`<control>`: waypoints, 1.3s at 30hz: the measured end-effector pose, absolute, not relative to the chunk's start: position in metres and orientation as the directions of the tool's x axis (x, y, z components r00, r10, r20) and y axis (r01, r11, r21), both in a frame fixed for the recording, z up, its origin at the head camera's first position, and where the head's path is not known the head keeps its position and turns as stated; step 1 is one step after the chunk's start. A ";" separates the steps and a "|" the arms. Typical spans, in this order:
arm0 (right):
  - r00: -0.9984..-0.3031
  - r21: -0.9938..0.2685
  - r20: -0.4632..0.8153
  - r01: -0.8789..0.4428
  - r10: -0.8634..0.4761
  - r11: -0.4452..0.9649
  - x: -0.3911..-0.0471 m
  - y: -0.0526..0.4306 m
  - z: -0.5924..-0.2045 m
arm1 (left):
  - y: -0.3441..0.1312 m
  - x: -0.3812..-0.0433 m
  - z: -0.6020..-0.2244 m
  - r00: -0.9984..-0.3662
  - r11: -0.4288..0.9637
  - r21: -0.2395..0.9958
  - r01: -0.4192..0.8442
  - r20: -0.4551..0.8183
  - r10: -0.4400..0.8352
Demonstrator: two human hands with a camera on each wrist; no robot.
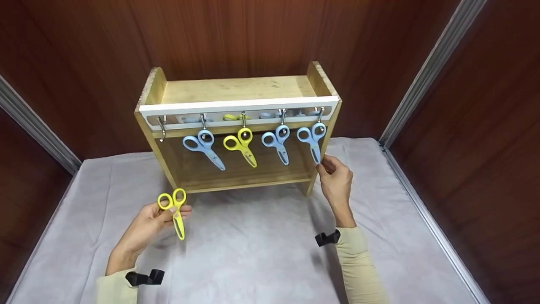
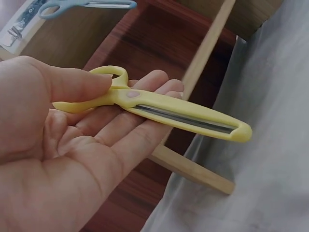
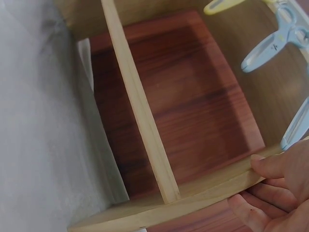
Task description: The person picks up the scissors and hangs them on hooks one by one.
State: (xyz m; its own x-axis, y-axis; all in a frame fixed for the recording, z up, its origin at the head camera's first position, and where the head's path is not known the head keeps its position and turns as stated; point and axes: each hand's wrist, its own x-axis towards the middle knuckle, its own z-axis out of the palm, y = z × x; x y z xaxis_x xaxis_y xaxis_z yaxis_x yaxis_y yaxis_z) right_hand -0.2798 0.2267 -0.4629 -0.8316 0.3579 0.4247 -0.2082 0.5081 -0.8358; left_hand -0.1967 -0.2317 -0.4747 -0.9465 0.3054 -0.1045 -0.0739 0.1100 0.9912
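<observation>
Near the rack's lower left corner, my left hand (image 1: 143, 223) holds yellow scissors (image 1: 179, 226) between thumb and fingers. Their handle loops point up and the blade end points down in the head view. In the left wrist view the thumb presses the handle of the scissors (image 2: 193, 113) onto the fingers. My right hand (image 1: 336, 181) grips the right side panel of the wooden rack (image 3: 212, 195), just below the tip of the rightmost blue scissors (image 1: 314, 147). Along the rack's front hang more blue scissors (image 1: 202, 145), yellow scissors (image 1: 244, 151) and blue scissors (image 1: 278, 145).
A bare metal hook (image 1: 161, 128) is at the left end of the white-framed strip (image 1: 236, 104). The rack stands on a grey cloth (image 1: 244, 253). Reddish-brown panels (image 1: 236, 38) with metal edge rails (image 1: 426, 67) surround it.
</observation>
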 end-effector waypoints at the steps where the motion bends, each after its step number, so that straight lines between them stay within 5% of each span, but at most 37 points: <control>1: -0.830 -0.835 0.426 -0.208 0.359 0.509 -0.280 0.227 -0.463 | -0.231 -0.197 -0.473 -0.949 0.110 0.992 -0.068 -0.098 0.300; 17: -0.827 -0.840 0.427 -0.213 0.365 0.499 -0.279 0.227 -0.463 | -0.218 -0.206 -0.432 -0.951 0.045 0.999 0.023 0.008 0.308; 29: -0.822 -0.844 0.433 -0.226 0.371 0.486 -0.279 0.226 -0.462 | -0.218 -0.210 -0.402 -0.899 -0.209 0.967 0.147 0.219 0.379; 39: -0.833 -0.850 0.418 -0.217 0.362 0.480 -0.278 0.225 -0.461 | -0.225 -0.213 -0.375 -0.862 -0.278 0.939 0.204 0.307 0.403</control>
State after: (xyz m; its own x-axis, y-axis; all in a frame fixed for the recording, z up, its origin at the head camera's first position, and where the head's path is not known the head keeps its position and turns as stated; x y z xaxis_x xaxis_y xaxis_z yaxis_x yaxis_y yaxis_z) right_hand -0.2782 0.2254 -0.4606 -0.8332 0.3623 0.4177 -0.2171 0.4805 -0.8497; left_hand -0.2135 -0.2245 -0.3751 -0.8619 0.4034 0.3073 0.2044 -0.2782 0.9385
